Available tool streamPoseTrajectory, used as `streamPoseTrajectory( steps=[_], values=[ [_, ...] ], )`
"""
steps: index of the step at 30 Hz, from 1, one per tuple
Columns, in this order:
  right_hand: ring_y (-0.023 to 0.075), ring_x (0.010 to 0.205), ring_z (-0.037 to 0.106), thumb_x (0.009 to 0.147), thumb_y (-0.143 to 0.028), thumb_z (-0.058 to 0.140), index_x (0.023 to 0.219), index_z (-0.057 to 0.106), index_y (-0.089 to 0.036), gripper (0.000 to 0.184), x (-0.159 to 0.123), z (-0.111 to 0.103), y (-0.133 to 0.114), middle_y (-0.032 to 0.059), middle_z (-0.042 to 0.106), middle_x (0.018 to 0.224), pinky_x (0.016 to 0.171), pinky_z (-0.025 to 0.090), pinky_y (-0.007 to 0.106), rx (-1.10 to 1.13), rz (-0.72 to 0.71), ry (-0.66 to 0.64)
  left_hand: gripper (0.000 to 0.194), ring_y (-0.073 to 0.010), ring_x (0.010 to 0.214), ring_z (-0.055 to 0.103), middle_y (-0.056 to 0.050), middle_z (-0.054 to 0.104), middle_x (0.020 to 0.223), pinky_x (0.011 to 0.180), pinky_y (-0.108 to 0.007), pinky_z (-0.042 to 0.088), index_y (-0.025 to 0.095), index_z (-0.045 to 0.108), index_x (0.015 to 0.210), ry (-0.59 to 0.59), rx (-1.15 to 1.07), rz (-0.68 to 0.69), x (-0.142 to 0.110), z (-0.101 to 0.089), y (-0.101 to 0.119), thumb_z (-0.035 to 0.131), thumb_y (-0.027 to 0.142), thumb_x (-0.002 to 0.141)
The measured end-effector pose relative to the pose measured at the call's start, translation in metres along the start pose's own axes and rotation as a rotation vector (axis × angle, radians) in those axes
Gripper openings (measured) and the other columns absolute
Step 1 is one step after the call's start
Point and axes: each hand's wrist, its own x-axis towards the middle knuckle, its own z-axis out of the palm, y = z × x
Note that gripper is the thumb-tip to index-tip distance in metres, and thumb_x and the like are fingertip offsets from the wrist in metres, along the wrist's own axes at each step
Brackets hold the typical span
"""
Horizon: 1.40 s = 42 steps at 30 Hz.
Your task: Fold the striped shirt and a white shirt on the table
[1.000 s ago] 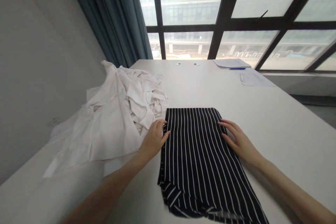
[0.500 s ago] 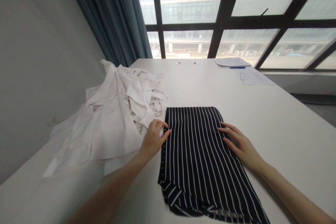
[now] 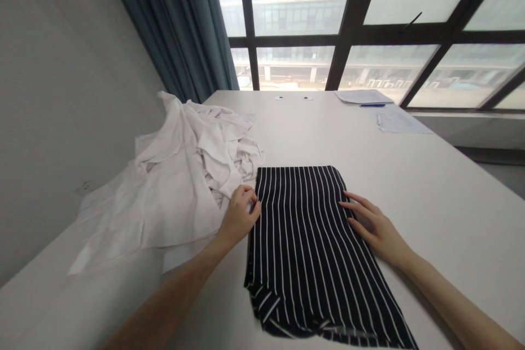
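Observation:
A folded black garment with thin white stripes [image 3: 303, 240] lies on the white table [image 3: 303, 131] in front of me. Its far edge is straight, while the near end is rumpled, with a turned-up corner at the left. My left hand [image 3: 239, 216] pinches the garment's left edge between thumb and fingers, near the far end. On the opposite edge rests my right hand [image 3: 375, 227], its fingers apart and the tips lying on the cloth. Exactly which kind of garment this is I cannot tell.
To the left, close to my left hand, white cloths [image 3: 176, 191] lie in a crumpled heap. Paper sheets [image 3: 363, 97] and a blue pen [image 3: 372, 105] sit at the far right of the table. Beyond stand a window and a dark blue curtain [image 3: 184, 27].
The garment's left edge has shifted slightly left along with my left hand. My right hand has slid a little nearer along the right edge, its fingers more spread.

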Motion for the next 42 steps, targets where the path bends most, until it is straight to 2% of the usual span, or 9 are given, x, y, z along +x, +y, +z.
streamPoseTrajectory(
  steps=[3, 7, 9, 13, 18, 22, 27, 35, 42],
  values=[
    [0.0282, 0.135, 0.041, 0.095, -0.032, 0.046, 0.122, 0.061, -0.033, 0.031, -0.001, -0.002, -0.003, 0.0043, 0.050, 0.144, 0.110, 0.036, 0.055, -0.055, -0.087, 0.008, 0.003, -0.0216, 0.096, 0.054, -0.005, 0.052, 0.095, 0.092, -0.038, 0.044, 0.020, 0.053, 0.084, -0.007, 0.007, -0.001, 0.000, 0.003, -0.002, 0.051, 0.018, 0.086],
    [0.0267, 0.132, 0.046, 0.095, -0.030, 0.047, 0.119, 0.063, -0.031, 0.029, -0.001, -0.004, -0.011, 0.0048, 0.057, 0.137, 0.107, 0.038, 0.052, -0.110, -0.163, 0.007, 0.015, -0.0213, 0.094, 0.056, -0.005, 0.054, 0.094, 0.090, -0.038, 0.045, 0.018, 0.058, 0.084, 0.010, -0.028, -0.045, 0.002, 0.005, -0.005, 0.051, 0.030, 0.091],
    [0.0268, 0.125, 0.052, 0.095, -0.032, 0.046, 0.121, 0.061, -0.029, 0.030, -0.001, -0.003, -0.012, 0.0072, 0.061, 0.130, 0.104, 0.040, 0.052, -0.105, -0.086, 0.062, 0.015, -0.0201, 0.090, 0.057, -0.005, 0.055, 0.092, 0.087, -0.036, 0.046, 0.019, 0.059, 0.080, 0.030, -0.053, -0.073, 0.003, 0.004, -0.007, 0.053, 0.029, 0.090],
    [0.0290, 0.110, 0.060, 0.093, -0.044, 0.048, 0.123, 0.056, -0.024, 0.037, 0.002, 0.000, -0.006, 0.0111, 0.065, 0.119, 0.099, 0.044, 0.053, 0.070, 0.209, 0.175, 0.011, -0.0187, 0.086, 0.060, -0.003, 0.058, 0.088, 0.083, -0.033, 0.047, 0.019, 0.061, 0.078, 0.061, -0.079, -0.099, 0.005, 0.003, -0.007, 0.057, 0.026, 0.086],
    [0.0270, 0.112, 0.061, 0.089, -0.054, 0.052, 0.128, 0.050, -0.027, 0.047, 0.008, -0.002, -0.003, 0.0120, 0.060, 0.132, 0.094, 0.049, 0.045, 0.545, 0.396, 0.126, 0.009, -0.0176, 0.077, 0.064, -0.001, 0.066, 0.079, 0.075, -0.030, 0.049, 0.019, 0.061, 0.079, 0.013, -0.137, -0.172, 0.004, 0.002, -0.004, 0.057, 0.025, 0.084],
    [0.0251, 0.100, 0.063, 0.083, -0.059, 0.059, 0.126, 0.052, -0.026, 0.054, 0.014, -0.007, -0.006, 0.0129, 0.058, 0.133, 0.081, 0.053, 0.039, 0.664, 0.471, 0.068, 0.012, -0.0178, 0.075, 0.065, -0.001, 0.067, 0.078, 0.074, -0.030, 0.050, 0.019, 0.062, 0.080, 0.026, -0.152, -0.199, 0.004, 0.005, -0.004, 0.058, 0.029, 0.085],
    [0.0163, 0.073, 0.059, 0.081, -0.055, 0.062, 0.128, 0.052, -0.022, 0.058, 0.033, -0.012, -0.003, 0.0051, 0.065, 0.091, 0.058, 0.048, 0.027, 0.748, 0.567, 0.020, 0.017, -0.0179, 0.082, 0.064, -0.004, 0.065, 0.092, 0.079, -0.032, 0.052, 0.019, 0.064, 0.084, 0.027, -0.132, -0.148, 0.004, 0.007, -0.006, 0.059, 0.035, 0.086],
    [0.0090, 0.046, 0.039, 0.079, -0.052, 0.063, 0.120, 0.058, -0.015, 0.056, 0.078, -0.004, 0.006, -0.0036, 0.051, 0.062, 0.040, 0.029, 0.023, 0.661, 0.574, -0.011, 0.017, -0.0189, 0.091, 0.064, -0.005, 0.062, 0.100, 0.086, -0.033, 0.050, 0.019, 0.066, 0.081, -0.006, -0.133, -0.148, 0.005, 0.007, -0.011, 0.060, 0.033, 0.086],
    [0.0137, 0.053, 0.049, 0.074, -0.057, 0.067, 0.123, 0.058, -0.015, 0.065, 0.079, -0.010, 0.010, -0.0019, 0.057, 0.063, 0.046, 0.036, 0.026, 0.471, 0.468, 0.032, 0.017, -0.0186, 0.090, 0.063, -0.005, 0.061, 0.099, 0.084, -0.034, 0.052, 0.019, 0.061, 0.073, 0.039, -0.184, -0.134, 0.006, 0.004, -0.012, 0.055, 0.027, 0.087]
  ],
)
